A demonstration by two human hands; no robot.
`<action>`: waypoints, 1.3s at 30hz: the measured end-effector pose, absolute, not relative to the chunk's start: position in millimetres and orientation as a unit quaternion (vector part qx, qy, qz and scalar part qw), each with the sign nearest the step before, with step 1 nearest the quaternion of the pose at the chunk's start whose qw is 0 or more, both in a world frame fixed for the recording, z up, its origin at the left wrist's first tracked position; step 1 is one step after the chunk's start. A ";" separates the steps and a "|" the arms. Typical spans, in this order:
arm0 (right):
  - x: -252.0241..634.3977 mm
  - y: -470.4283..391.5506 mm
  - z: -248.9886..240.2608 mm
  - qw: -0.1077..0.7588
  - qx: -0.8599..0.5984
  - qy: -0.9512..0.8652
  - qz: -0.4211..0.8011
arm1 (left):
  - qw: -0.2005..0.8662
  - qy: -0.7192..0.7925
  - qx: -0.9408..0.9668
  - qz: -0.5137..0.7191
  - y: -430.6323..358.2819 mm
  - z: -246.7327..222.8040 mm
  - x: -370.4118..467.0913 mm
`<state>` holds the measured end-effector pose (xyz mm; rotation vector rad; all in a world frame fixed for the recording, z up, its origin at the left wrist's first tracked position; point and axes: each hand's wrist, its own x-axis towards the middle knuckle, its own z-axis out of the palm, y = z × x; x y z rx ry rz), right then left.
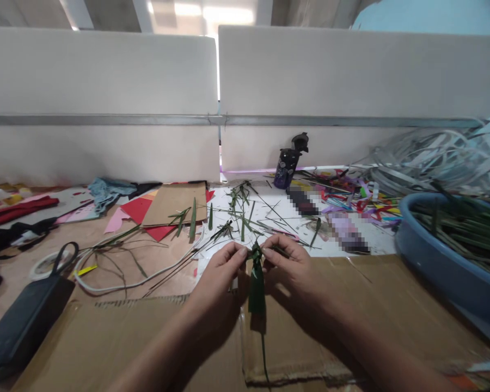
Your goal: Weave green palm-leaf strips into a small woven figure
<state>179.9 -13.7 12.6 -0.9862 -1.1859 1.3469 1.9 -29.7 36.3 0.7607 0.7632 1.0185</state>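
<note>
A folded green leaf strip (256, 288) hangs upright between my hands, knotted at its top, with a thin stem trailing down below it. My left hand (224, 267) pinches the knot from the left between thumb and forefinger. From the right, my right hand (288, 261) pinches the same knot, fingers curled. Both hands hover over cardboard sheets (310, 326). Past my fingertips lie several cut leaf scraps (224, 231) and thin stems on a white surface.
On the right stands a blue basin (441, 272) full of long green leaves. A dark bottle (286, 167) with its lid up is at the back. To the left lie a black speaker-like case (28, 321), a white cable (118, 288), a tape roll (49, 265) and a brown card (175, 204).
</note>
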 end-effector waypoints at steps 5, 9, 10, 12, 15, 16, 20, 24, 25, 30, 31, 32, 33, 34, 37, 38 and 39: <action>178.0 -13.0 10.4 0.533 -0.413 -0.497 0.546 | 0.733 0.371 0.345 0.453 -29.3 34.9 3.2; 176.8 -12.0 8.7 0.540 -0.403 -0.492 0.552 | 0.718 0.379 0.345 0.470 -24.6 32.6 3.6; 176.6 -11.5 8.3 0.542 -0.400 -0.492 0.552 | 0.715 0.385 0.343 0.472 -23.2 31.4 3.6; 176.3 -10.6 8.0 0.546 -0.393 -0.495 0.550 | 0.712 0.394 0.336 0.475 -20.7 28.7 3.7; 175.9 -10.0 8.8 0.549 -0.388 -0.496 0.550 | 0.717 0.391 0.322 0.479 -18.5 25.7 4.1; 175.8 -10.0 9.1 0.549 -0.387 -0.492 0.553 | 0.720 0.387 0.319 0.480 -18.1 25.2 4.3; 176.1 -9.4 8.6 0.552 -0.386 -0.475 0.566 | 0.726 0.373 0.313 0.485 -16.8 24.4 4.7; 177.3 -6.5 6.3 0.563 -0.387 -0.475 0.554 | 0.746 0.355 0.301 0.477 -16.9 21.6 5.6; 177.4 -5.9 6.0 0.566 -0.388 -0.476 0.550 | 0.755 0.347 0.296 0.471 -17.4 20.5 5.9; 175.2 -7.4 5.2 0.592 -0.381 -0.456 0.545 | 0.785 0.300 0.291 0.457 -21.3 15.3 6.9; 174.6 -8.2 5.0 0.596 -0.378 -0.450 0.548 | 0.787 0.298 0.292 0.454 -21.9 14.8 6.8; 174.1 -9.0 4.6 0.598 -0.375 -0.448 0.548 | 0.791 0.297 0.293 0.448 -22.3 14.5 6.6; 173.8 -9.6 4.2 0.599 -0.373 -0.452 0.545 | 0.794 0.295 0.294 0.442 -22.6 14.4 6.4; 173.6 -10.0 3.7 0.599 -0.371 -0.459 0.541 | 0.797 0.295 0.294 0.437 -22.8 14.6 6.1; 173.5 -10.6 2.5 0.597 -0.370 -0.469 0.535 | 0.799 0.303 0.297 0.426 -23.4 16.6 5.2; 173.4 -11.0 2.5 0.597 -0.371 -0.467 0.536 | 0.798 0.309 0.298 0.424 -23.8 17.6 4.8; 173.2 -11.8 2.9 0.594 -0.374 -0.465 0.539 | 0.796 0.315 0.297 0.423 -24.3 18.7 4.5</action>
